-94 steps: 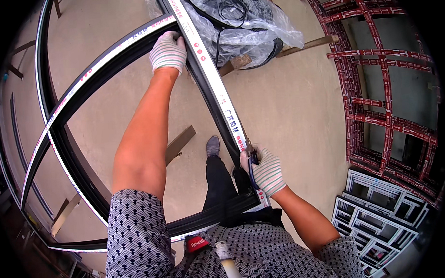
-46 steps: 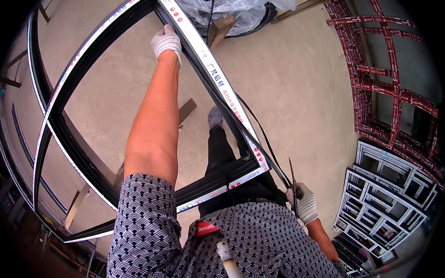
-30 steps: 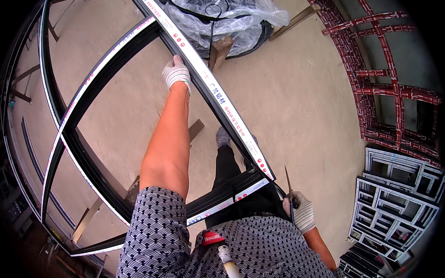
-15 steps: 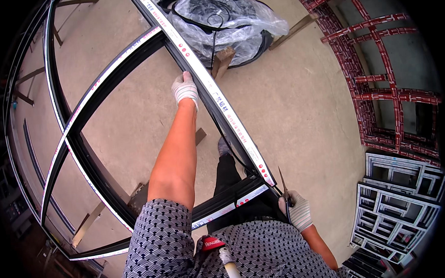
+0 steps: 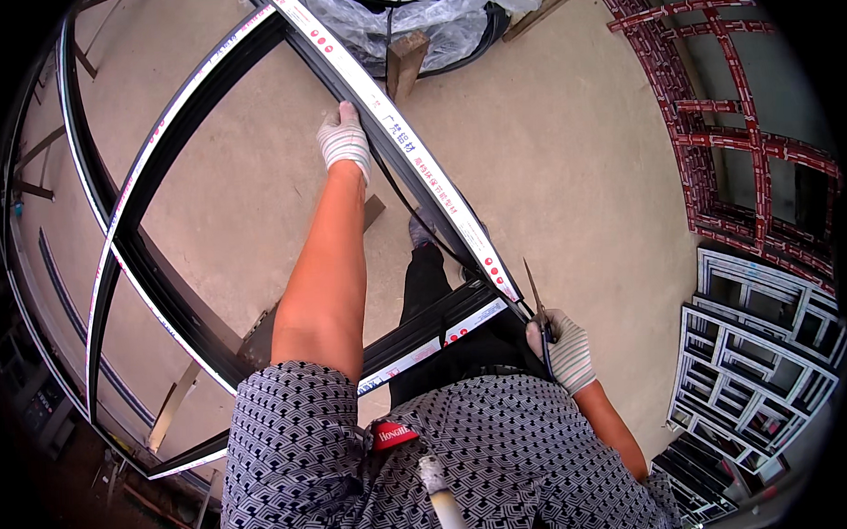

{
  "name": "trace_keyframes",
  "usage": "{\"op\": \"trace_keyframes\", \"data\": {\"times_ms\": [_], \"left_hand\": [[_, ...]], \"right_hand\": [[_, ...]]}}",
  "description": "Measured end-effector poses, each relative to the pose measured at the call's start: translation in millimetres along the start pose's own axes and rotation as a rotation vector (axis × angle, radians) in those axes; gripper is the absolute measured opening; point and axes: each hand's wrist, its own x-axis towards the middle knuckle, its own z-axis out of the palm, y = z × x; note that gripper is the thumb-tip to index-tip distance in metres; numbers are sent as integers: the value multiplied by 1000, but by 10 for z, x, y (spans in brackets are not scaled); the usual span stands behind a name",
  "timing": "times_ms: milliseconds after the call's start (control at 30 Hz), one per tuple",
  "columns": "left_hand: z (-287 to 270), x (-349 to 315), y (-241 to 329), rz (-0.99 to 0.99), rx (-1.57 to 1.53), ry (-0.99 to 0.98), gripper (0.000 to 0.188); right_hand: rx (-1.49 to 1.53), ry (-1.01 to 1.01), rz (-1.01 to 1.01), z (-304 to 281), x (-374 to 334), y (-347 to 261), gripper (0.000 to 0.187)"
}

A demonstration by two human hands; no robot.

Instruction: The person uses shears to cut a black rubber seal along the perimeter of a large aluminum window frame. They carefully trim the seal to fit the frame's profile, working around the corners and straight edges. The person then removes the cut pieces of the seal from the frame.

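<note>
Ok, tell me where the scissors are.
In the head view, the scissors are right of centre, held in the right hand, blades pointing up beside the frame's lower right corner.

On the straight bar (image 5: 401, 137), mid-view, run blue and red characters, with three red round marks toward its top and three near its lower end. The curved bar (image 5: 158, 131), upper left, and lower bar (image 5: 431, 349), lower centre, carry similar print. White letters mark the red packet (image 5: 395, 436), bottom centre.

Frame (image 5: 430, 180) at left, bundle (image 5: 448, 38) beside its far end, lattice (image 5: 757, 143) far right, frame stack (image 5: 758, 351) on its near side.
</note>
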Motion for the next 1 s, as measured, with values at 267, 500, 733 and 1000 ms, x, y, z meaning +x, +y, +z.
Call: {"op": "trace_keyframes", "data": {"times_ms": [267, 500, 733, 1000], "left_hand": [[74, 14, 67, -106, 128, 59, 49], [-49, 15, -262, 31, -5, -125, 41], [-29, -56, -211, 7, 140, -62, 40], [-23, -148, -277, 33, 172, -88, 40]], "right_hand": [[-13, 32, -26, -66, -80, 102, 29], [107, 26, -82, 26, -44, 308, 27], [87, 15, -86, -22, -103, 257, 24], [117, 40, -111, -58, -148, 234, 23]]}}
